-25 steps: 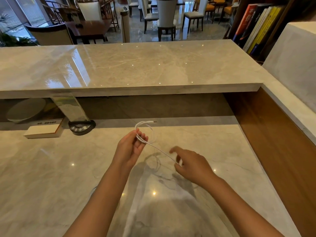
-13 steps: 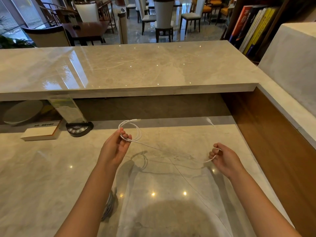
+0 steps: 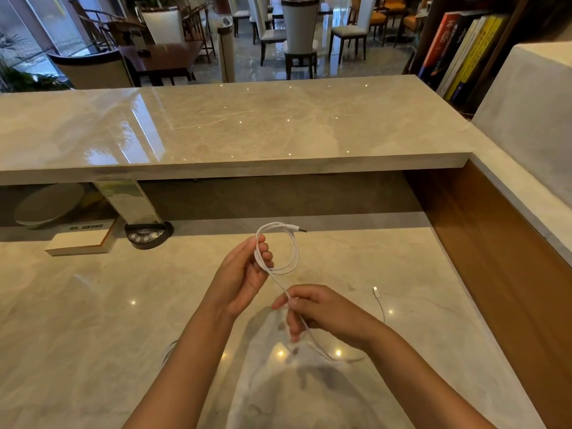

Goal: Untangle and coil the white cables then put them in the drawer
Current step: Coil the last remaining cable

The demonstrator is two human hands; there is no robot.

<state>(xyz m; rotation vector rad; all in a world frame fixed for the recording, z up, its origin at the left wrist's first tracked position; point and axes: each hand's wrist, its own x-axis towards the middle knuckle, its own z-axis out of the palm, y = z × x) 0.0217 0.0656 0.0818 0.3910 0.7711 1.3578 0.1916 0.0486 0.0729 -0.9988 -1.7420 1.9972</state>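
White cable (image 3: 293,246) loops above the lower marble counter (image 3: 93,305), between both hands. At far left a pale round object under the raised countertop (image 3: 247,125) is shadowed and hard to identify; beside it lie a flat book (image 3: 80,241) and a dark button unit (image 3: 148,235). Behind the left forearm, a faint cable bundle (image 3: 168,351) is mostly hidden. Left hand (image 3: 240,278) curls its fingers around the loop. Right hand (image 3: 325,311) pinches the trailing strand between thumb and forefinger. The small end plug (image 3: 375,288) rests on the counter at right.

left hand (image 3: 241,274) raised, right hand (image 3: 325,314) lower (both gripping)
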